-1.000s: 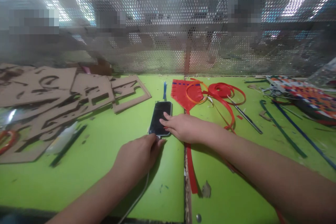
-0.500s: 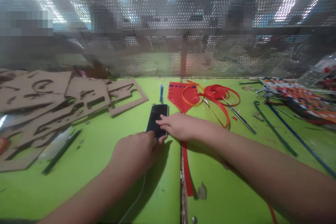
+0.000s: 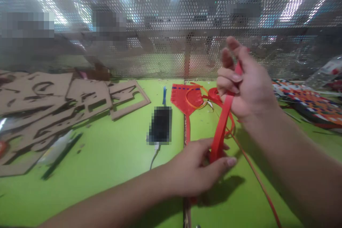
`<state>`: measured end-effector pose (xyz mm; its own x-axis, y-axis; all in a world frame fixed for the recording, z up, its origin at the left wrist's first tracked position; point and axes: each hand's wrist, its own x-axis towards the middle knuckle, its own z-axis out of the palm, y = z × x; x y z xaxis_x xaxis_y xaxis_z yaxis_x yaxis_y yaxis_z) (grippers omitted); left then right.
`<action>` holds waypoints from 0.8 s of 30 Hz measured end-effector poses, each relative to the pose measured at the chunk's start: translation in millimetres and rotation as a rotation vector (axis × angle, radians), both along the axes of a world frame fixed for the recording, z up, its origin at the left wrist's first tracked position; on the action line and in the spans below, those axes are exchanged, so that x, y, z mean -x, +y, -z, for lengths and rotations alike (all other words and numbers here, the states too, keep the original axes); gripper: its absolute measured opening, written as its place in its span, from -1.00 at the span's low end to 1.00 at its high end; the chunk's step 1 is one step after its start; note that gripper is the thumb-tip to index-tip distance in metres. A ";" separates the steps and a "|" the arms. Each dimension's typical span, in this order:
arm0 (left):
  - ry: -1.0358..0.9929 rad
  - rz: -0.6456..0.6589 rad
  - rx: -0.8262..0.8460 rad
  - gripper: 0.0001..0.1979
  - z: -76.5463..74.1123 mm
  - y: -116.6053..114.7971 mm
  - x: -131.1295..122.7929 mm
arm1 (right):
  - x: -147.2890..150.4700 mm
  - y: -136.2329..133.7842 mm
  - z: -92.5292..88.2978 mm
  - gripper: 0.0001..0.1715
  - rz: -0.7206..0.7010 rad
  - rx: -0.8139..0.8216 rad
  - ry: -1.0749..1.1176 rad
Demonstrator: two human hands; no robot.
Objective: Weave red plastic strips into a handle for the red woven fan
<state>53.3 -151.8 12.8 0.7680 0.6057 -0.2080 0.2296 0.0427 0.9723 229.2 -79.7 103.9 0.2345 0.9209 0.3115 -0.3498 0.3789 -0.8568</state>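
The left hand and right hand have moved off the phone and now grip one red plastic strip, holding it up between them.

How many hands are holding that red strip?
2: the left hand low on the red strip, and the right hand higher up it.
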 end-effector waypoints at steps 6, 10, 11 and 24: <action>0.040 -0.010 -0.017 -0.52 7.0 8.8 12.5 | -32.0 -16.4 33.4 -0.71 0.176 0.035 0.143; 0.102 -0.118 -0.109 -0.51 8.4 11.1 14.6 | -49.0 -26.3 74.1 -0.63 0.165 0.109 -0.017; 0.120 -0.134 -0.122 -0.50 9.5 10.9 14.4 | -51.4 -30.0 82.7 -0.60 0.114 0.140 -0.079; 0.287 -0.101 -0.296 -0.56 14.4 0.5 15.5 | -4.7 -81.5 94.8 -0.59 -0.263 0.431 -0.577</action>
<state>37.8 -151.3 -1.6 0.6381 0.7406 -0.2104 0.5018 -0.1929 0.8432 233.9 -161.2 9.1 -0.1003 0.9917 -0.0811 0.1657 -0.0637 -0.9841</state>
